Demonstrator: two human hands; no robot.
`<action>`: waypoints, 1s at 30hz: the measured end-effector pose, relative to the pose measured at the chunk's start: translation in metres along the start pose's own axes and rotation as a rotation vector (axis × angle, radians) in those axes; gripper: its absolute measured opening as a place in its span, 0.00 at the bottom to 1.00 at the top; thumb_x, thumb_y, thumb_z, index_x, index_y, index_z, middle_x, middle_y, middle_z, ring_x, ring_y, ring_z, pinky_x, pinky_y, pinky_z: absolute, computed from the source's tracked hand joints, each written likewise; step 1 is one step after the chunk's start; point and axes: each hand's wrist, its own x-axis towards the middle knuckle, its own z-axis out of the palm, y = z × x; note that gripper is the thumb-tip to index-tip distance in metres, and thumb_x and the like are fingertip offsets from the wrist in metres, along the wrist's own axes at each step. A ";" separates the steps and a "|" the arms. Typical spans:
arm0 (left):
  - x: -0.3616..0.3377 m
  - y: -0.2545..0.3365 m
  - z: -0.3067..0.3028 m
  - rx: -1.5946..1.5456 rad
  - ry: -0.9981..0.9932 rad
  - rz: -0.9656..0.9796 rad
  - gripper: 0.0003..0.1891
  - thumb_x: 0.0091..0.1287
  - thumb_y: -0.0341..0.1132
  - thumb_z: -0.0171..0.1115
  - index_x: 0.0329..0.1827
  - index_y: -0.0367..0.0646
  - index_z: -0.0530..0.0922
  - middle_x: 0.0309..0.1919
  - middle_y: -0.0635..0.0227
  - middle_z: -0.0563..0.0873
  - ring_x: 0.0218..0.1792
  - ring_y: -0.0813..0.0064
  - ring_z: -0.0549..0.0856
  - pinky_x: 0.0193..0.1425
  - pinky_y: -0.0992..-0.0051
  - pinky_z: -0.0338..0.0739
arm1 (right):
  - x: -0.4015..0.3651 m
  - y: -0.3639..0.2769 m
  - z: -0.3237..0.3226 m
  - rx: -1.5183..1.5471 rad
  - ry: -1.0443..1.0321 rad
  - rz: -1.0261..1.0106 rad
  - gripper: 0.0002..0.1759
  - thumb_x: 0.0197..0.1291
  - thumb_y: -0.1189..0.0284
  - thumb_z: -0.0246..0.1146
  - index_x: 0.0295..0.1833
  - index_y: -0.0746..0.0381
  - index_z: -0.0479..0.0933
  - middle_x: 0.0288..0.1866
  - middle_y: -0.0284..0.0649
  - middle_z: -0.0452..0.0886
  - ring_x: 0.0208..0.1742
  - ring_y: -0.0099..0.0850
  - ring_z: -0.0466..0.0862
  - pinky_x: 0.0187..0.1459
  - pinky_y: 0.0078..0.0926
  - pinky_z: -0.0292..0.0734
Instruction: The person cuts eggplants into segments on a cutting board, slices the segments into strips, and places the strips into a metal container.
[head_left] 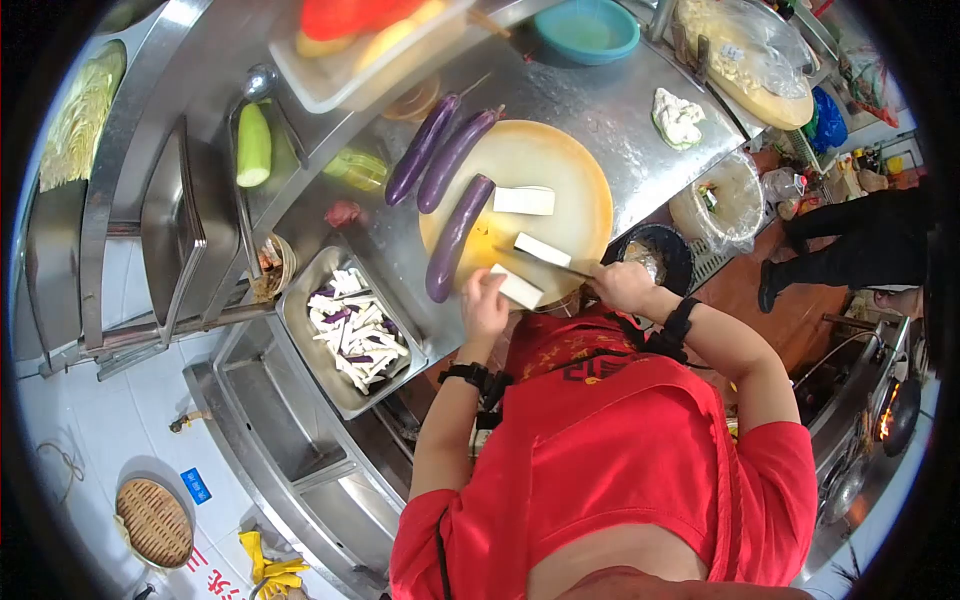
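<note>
On a round cutting board (pixel 572 170) lie pale, peeled-looking eggplant blocks, one farther back (pixel 524 201) and another in the middle (pixel 542 247). My right hand (pixel 624 287) grips a knife (pixel 568 266), its thin blade pointing left across the board beside the middle block. The fingers of my left hand (pixel 484 306) are curled against the nearest eggplant block (pixel 518 288) and hold it at the board's front edge. A whole purple eggplant (pixel 460 238) rests on the board's left side. Two more eggplants (pixel 424 150) (pixel 458 160) lie behind it, partly off the board.
A steel pan (pixel 290 305) of cut eggplant strips stands at left, above a sink (pixel 290 410). A plastic tub (pixel 330 90), a turquoise basin (pixel 590 32) and a white cloth (pixel 679 118) are farther back. At right are a bin (pixel 715 200) and another person's legs (pixel 850 240).
</note>
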 end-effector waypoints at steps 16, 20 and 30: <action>0.021 0.004 0.024 -0.008 -0.027 -0.026 0.10 0.56 0.24 0.60 0.42 0.43 0.79 0.45 0.59 0.76 0.47 0.55 0.76 0.51 0.61 0.71 | 0.021 0.004 -0.015 -0.112 0.091 -0.127 0.13 0.60 0.64 0.53 0.40 0.63 0.72 0.24 0.47 0.81 0.25 0.43 0.83 0.27 0.40 0.78; 0.020 0.001 0.034 0.005 0.016 -0.041 0.07 0.57 0.28 0.62 0.39 0.44 0.79 0.43 0.59 0.76 0.46 0.55 0.76 0.50 0.61 0.71 | 0.045 -0.005 -0.003 -0.203 0.073 -0.135 0.11 0.56 0.68 0.54 0.41 0.64 0.72 0.30 0.48 0.82 0.30 0.41 0.84 0.29 0.39 0.79; 0.018 0.000 0.037 0.023 0.067 -0.022 0.08 0.58 0.29 0.62 0.41 0.45 0.78 0.44 0.58 0.76 0.46 0.54 0.77 0.49 0.61 0.72 | 0.028 -0.006 -0.009 -0.119 -0.006 -0.104 0.13 0.61 0.63 0.53 0.42 0.62 0.72 0.25 0.47 0.81 0.26 0.43 0.84 0.27 0.40 0.78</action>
